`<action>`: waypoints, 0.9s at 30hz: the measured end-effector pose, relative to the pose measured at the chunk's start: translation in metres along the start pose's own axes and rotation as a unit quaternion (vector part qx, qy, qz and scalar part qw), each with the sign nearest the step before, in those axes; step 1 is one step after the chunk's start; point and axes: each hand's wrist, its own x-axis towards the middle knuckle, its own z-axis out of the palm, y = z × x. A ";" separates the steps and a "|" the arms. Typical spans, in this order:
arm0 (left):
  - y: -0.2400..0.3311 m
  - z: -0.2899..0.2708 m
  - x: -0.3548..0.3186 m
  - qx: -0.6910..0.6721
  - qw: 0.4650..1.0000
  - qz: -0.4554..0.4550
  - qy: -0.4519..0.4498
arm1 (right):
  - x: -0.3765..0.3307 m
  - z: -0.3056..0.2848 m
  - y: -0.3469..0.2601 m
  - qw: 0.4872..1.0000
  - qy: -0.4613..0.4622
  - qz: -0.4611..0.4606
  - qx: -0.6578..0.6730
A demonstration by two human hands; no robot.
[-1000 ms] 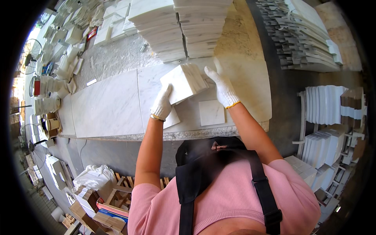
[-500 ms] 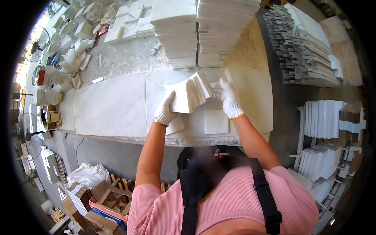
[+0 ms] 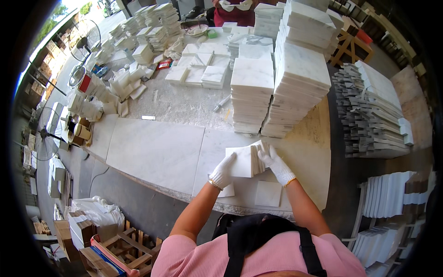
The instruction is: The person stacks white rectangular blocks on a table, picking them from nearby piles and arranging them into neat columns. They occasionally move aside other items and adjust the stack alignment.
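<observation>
- Head view: I see my left hand (image 3: 223, 171), in a white glove, closed on the left edge of a small stack of white marble tiles (image 3: 246, 160), just below the middle of the frame.
- My right hand (image 3: 276, 164), also gloved, has its fingers curled over the right edge of the same stack, where the tiles fan apart slightly.
- The stack is tilted and held just above the pale stone surface (image 3: 157, 147).
- A single square tile (image 3: 268, 193) lies flat on the surface just below my right hand, near the front edge.
- Two tall piles of marble tiles (image 3: 281, 87) stand on the surface just above the hands, toward the upper centre.
- More loose tiles (image 3: 199, 69) lie further up the frame.
- At the right edge, grey slabs (image 3: 369, 111) are stacked beside the surface.
</observation>
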 end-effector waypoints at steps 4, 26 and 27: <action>-0.011 0.028 -0.004 -0.005 0.999 0.026 -0.019 | 0.012 -0.012 0.000 0.995 -0.020 -0.002 -0.096; -0.043 0.079 -0.012 0.232 0.955 0.159 0.095 | -0.019 -0.041 -0.022 0.993 -0.110 -0.016 0.029; -0.034 0.095 -0.015 0.234 0.957 0.137 0.105 | -0.015 -0.043 -0.024 0.992 -0.105 -0.033 0.068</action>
